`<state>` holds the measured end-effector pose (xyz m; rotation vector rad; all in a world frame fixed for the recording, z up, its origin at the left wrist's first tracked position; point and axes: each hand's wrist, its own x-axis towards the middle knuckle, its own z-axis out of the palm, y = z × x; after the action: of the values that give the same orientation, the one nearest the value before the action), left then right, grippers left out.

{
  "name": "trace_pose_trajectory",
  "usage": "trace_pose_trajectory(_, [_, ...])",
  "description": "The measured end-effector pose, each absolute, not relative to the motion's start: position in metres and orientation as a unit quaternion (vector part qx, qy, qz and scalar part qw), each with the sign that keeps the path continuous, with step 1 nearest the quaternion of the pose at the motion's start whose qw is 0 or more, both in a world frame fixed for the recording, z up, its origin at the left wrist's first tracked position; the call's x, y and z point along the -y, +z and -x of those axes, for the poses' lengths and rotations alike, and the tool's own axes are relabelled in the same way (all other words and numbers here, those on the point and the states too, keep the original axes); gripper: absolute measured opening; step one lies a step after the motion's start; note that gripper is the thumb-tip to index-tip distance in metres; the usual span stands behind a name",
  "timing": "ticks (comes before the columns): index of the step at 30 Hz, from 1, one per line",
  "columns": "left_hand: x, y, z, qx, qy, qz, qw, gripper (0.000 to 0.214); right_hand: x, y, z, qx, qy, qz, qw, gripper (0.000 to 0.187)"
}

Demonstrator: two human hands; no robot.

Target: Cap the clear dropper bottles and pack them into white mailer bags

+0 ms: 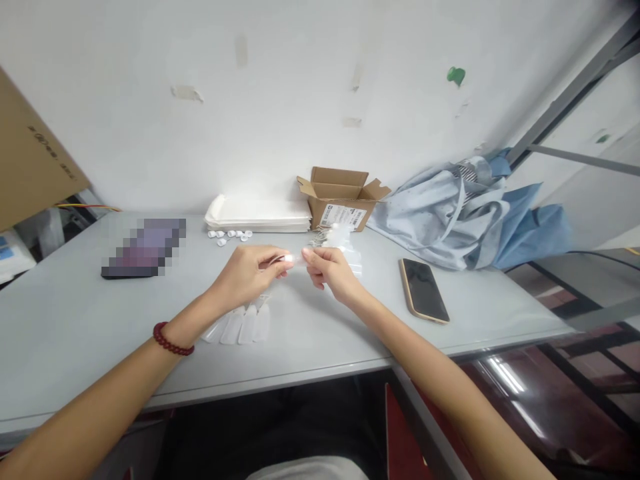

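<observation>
Nearest to the camera are two bare forearms, the left one (105, 400) and the right one (445, 380), which reach over the grey table (325, 347) toward an open cardboard box (345, 190). On the near side of this box, a little to its left, the two hands meet. I judge that the step in hand is a fine one, in which a small white piece (289, 258) and a clear plastic piece (299, 257) are handled end to end. The next move, in my judgement, calls for a light, steady pinch from both sides, with the parts kept in one line.

The left hand (249, 272) has its thumb and forefinger closed on the white piece, which sits right at the fingertips. The right hand (331, 268) has its thumb and forefinger pinched together on the end of the clear piece, so this piece lies between the two hands. Whether the two pieces are joined, I cannot tell.

Clear strips (255, 325) lie nearer than the box and to its left; other strips (355, 260) lie just before it. White caps (230, 235) are farther to its left.
</observation>
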<state>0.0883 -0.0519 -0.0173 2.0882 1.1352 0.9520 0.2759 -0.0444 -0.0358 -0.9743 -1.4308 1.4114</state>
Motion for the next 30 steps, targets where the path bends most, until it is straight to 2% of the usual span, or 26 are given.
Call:
trace_pose_trajectory(5, [0.050,-0.015,-0.089,-0.433,0.334,-0.751,0.370,0.031,0.045,-0.036,-0.273,0.547,0.596,0.389,0.441,0.055])
trace_pose_trajectory(9, [0.047,-0.013,-0.087,-0.454,0.295,-0.712,0.447,0.045,0.045,-0.042,-0.270,0.593,0.548,0.373,0.457,0.049])
trace_pose_trajectory(12, [0.047,-0.013,-0.087,-0.459,0.298,-0.699,0.460,0.044,0.045,-0.044,-0.271,0.631,0.498,0.373,0.464,0.045])
trace_pose_trajectory(16, [0.050,-0.009,-0.088,-0.459,0.310,-0.711,0.434,0.041,0.046,-0.044,-0.272,0.632,0.505,0.375,0.453,0.045])
trace_pose_trajectory(22, [0.055,-0.008,-0.088,-0.447,0.301,-0.760,0.363,0.041,0.047,-0.039,-0.271,0.550,0.620,0.366,0.423,0.050])
trace_pose_trajectory(26, [0.053,-0.015,-0.087,-0.429,0.278,-0.814,0.275,0.044,0.044,-0.035,-0.278,0.501,0.697,0.375,0.350,0.052])
trace_pose_trajectory(30, [0.053,-0.020,-0.089,-0.398,0.265,-0.842,0.250,0.044,0.040,-0.033,-0.287,0.499,0.731,0.376,0.273,0.050])
